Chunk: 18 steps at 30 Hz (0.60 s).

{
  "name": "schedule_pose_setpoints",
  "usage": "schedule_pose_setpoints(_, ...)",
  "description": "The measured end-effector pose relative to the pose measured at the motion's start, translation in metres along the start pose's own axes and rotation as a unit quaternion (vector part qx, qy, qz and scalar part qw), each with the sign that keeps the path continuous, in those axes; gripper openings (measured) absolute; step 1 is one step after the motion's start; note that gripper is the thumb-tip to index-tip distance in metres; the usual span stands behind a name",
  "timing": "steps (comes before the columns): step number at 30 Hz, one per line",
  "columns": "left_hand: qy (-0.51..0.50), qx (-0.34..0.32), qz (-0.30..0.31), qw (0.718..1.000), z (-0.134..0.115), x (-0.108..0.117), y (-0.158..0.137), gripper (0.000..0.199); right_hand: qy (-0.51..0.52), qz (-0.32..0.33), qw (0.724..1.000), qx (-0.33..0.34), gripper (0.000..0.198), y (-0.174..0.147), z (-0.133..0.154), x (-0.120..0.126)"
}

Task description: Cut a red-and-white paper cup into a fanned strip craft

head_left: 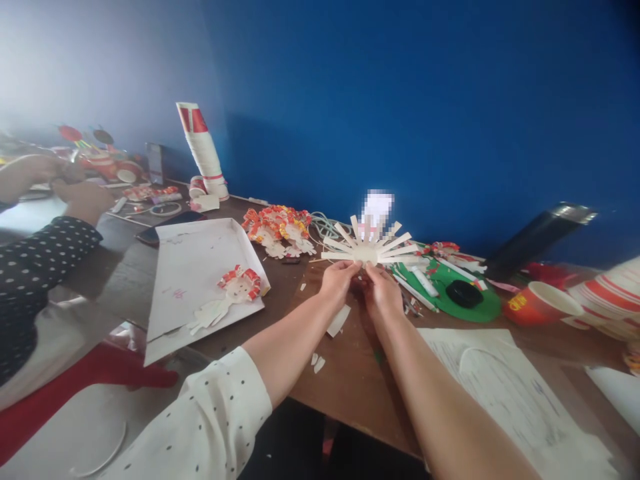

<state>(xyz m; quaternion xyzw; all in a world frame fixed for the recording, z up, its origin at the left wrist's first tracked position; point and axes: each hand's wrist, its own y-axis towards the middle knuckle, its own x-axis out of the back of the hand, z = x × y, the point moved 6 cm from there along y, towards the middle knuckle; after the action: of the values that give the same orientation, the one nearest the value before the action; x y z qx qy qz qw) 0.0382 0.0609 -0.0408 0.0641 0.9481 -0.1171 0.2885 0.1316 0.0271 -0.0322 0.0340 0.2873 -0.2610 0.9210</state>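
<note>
A cut paper cup (pixel 367 256), its wall split into strips that fan out around a round base, is held up over the desk's far side. My left hand (pixel 339 280) pinches its lower left edge, and my right hand (pixel 383 288) pinches the lower right edge close beside it. The strips facing me look plain off-white. Below the hands lie small paper scraps (pixel 339 321). Left of them is a heap of red-and-white cut paper figures (pixel 280 230). One curled paper figure (pixel 240 288) rests on a white paper tray (pixel 200 250).
A tall stack of paper cups (pixel 203 150) leans by the blue wall. On the right are a green sheet (pixel 483 308) with a black round item (pixel 464 293), a red cup (pixel 540 303), a black bottle (pixel 540 240) and papers (pixel 510 393). Another person's hands (pixel 83 197) work at left.
</note>
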Motion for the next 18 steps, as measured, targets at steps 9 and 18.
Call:
schedule_pose_setpoints(9, 0.092, -0.057, -0.078, 0.991, -0.028, 0.017, 0.006, 0.016, -0.158, -0.081, 0.977, 0.121, 0.022, 0.004, 0.038, 0.026)
schedule_pose_setpoints(18, 0.215, 0.000, -0.081, 0.973, -0.025, 0.018, 0.003, 0.011, -0.653, -0.054, 0.738, 0.162, 0.018, 0.003, 0.078, 0.029)
